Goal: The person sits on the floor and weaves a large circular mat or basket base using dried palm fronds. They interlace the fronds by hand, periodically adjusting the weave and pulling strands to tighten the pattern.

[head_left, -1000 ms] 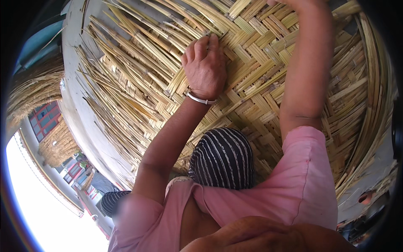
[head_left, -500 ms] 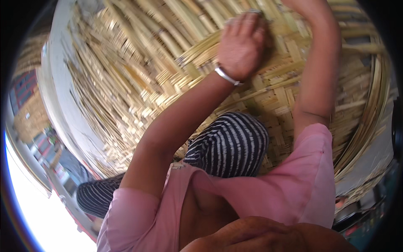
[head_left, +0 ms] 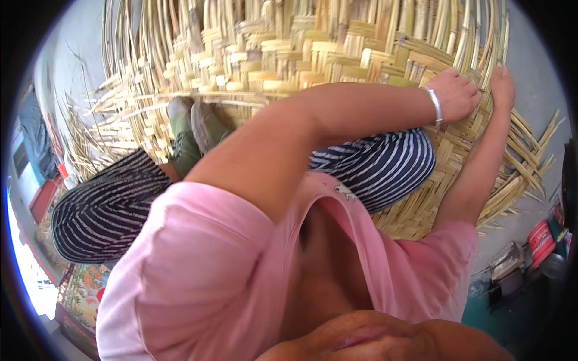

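Observation:
A large mat of woven pale-yellow bamboo strips [head_left: 313,63] spreads under and in front of me, with long loose strip ends fanning out at its far side. My left hand [head_left: 456,95], with a silver bangle at its wrist, reaches across to the mat's right edge. Its fingers are curled down on the strips there. Just right of it, my right hand [head_left: 503,89] is closed at the edge, where an upright bamboo strip [head_left: 503,42] comes out by its fingertips. The two hands are close together but apart. Their palms are hidden.
My green shoes [head_left: 205,126] rest on the mat, and my knee in striped trousers [head_left: 385,171] is bent over it. Cut strip ends [head_left: 536,150] stick out at the right onto the grey floor [head_left: 536,78]. A red container [head_left: 540,242] stands among dark objects at the lower right.
Both hands have moved from the mat's upper middle to its right edge, beside each other. My left hand, flat before, is now curled. The view has turned, bringing my shoes into sight.

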`<state>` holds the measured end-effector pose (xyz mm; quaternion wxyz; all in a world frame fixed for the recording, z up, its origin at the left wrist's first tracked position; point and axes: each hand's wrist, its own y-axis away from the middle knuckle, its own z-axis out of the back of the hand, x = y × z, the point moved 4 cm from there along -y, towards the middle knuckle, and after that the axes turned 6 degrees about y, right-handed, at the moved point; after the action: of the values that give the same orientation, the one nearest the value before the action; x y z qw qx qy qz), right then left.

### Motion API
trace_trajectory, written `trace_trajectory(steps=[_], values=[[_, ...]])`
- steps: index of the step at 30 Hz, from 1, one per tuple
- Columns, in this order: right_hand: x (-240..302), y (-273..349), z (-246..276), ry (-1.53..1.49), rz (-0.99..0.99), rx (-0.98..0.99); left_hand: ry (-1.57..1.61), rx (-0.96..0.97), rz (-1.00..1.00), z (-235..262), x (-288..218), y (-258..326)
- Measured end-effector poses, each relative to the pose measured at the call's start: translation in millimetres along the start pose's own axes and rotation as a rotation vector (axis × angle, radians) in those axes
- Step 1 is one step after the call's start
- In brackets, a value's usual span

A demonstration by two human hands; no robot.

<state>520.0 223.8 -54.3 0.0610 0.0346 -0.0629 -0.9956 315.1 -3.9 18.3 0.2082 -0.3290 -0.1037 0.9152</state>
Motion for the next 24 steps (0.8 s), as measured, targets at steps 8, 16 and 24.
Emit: trace_trajectory(steps=[8, 16, 24], values=[[-30.1, 23.1, 1.9, -0.252, 0.011, -0.031, -0.055, 0.143, 0.106, 171.0, 59.1, 238.2], [243.6, 271.5, 141.2, -0.983, 0.164, -0.054, -0.257, 0.321, 0.292, 181.3, 94.8, 303.8], [379.9, 416.9, 68.9, -1.626, 0.047, 0.931, 0.043, -0.011, 0.342, 230.9, 99.9, 296.0]])
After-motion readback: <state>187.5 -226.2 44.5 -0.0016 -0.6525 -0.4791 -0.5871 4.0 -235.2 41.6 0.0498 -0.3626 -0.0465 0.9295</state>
